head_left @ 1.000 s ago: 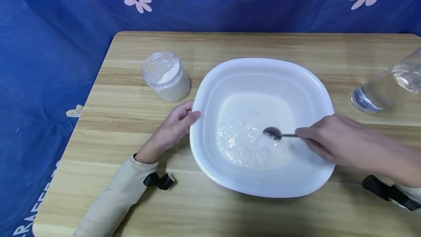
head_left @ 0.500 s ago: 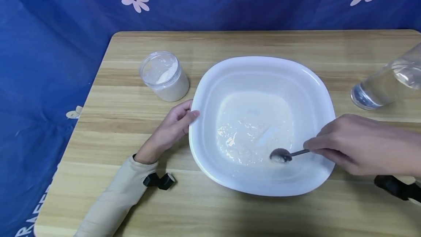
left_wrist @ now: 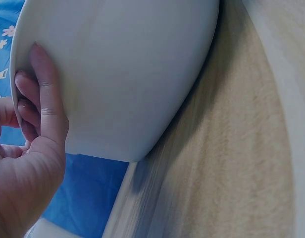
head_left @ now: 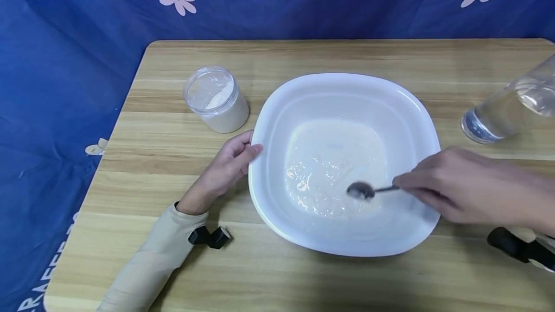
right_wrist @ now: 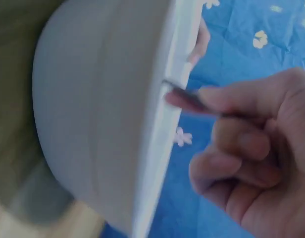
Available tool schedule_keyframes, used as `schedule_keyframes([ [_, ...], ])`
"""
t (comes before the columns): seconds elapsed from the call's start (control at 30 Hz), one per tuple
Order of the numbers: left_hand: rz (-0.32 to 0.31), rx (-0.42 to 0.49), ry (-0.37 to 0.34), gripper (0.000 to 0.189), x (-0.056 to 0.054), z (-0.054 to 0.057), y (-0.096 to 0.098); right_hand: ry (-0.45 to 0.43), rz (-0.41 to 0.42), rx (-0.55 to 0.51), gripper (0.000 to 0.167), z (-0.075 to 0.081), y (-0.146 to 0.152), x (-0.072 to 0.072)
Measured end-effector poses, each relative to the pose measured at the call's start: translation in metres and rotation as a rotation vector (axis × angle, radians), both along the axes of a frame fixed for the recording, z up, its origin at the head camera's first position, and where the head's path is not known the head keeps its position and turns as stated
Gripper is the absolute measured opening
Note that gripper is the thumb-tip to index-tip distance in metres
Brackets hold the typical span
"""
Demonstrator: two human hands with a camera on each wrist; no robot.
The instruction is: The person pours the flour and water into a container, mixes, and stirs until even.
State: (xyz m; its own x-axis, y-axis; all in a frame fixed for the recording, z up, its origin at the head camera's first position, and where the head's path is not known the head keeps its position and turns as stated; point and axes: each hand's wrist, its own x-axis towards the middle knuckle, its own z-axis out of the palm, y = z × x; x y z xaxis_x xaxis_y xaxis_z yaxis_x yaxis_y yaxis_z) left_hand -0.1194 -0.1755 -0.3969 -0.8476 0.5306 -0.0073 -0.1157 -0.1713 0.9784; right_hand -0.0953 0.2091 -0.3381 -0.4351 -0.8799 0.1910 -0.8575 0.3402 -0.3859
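White basin [head_left: 342, 97] sits mid-frame, left hand [head_left: 225, 170] gripping its left edge; right hand [head_left: 459, 187], lower right, pinches a spoon [head_left: 363, 190] over the pale mix [head_left: 318, 175]. Stirring seems underway; the next stroke calls for a steady basin.

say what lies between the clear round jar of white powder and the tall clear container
The large white oval basin lies between them, with bare wooden tabletop either side, in the head view.

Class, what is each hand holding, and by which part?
The right hand holds the spoon by its handle; the left hand grips the basin by its rim.
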Motion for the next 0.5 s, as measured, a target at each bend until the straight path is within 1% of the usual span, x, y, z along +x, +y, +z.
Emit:
schedule_keyframes([
  [0.03,0.000,0.000,0.001,0.019,0.000,0.000,0.000,-0.036,0.042,-0.030,0.028,-0.003,-0.004,0.001],
  [0.07,0.000,-0.001,0.003,0.019,0.000,0.000,0.000,-0.062,0.077,-0.044,0.029,-0.005,-0.008,0.003],
  [0.13,-0.002,0.002,0.006,0.019,-0.001,0.000,-0.001,-0.102,0.124,-0.062,0.024,-0.012,-0.017,0.004],
  [0.2,-0.004,0.007,0.009,0.019,-0.001,0.000,-0.001,-0.081,0.118,-0.065,0.029,-0.016,-0.022,0.005],
  [0.27,-0.008,0.011,0.008,0.019,-0.001,0.000,-0.001,-0.052,0.079,-0.069,0.034,-0.015,-0.022,0.004],
  [0.33,-0.010,0.011,0.006,0.018,-0.001,0.000,0.000,-0.069,0.061,-0.084,0.028,-0.011,-0.018,0.003],
  [0.4,-0.008,0.008,-0.002,0.018,0.000,0.001,0.000,-0.097,0.086,-0.093,0.020,-0.010,-0.016,0.002],
  [0.5,-0.010,0.006,-0.003,0.018,0.000,0.001,0.000,-0.118,0.104,-0.085,0.016,-0.012,-0.017,0.003],
])
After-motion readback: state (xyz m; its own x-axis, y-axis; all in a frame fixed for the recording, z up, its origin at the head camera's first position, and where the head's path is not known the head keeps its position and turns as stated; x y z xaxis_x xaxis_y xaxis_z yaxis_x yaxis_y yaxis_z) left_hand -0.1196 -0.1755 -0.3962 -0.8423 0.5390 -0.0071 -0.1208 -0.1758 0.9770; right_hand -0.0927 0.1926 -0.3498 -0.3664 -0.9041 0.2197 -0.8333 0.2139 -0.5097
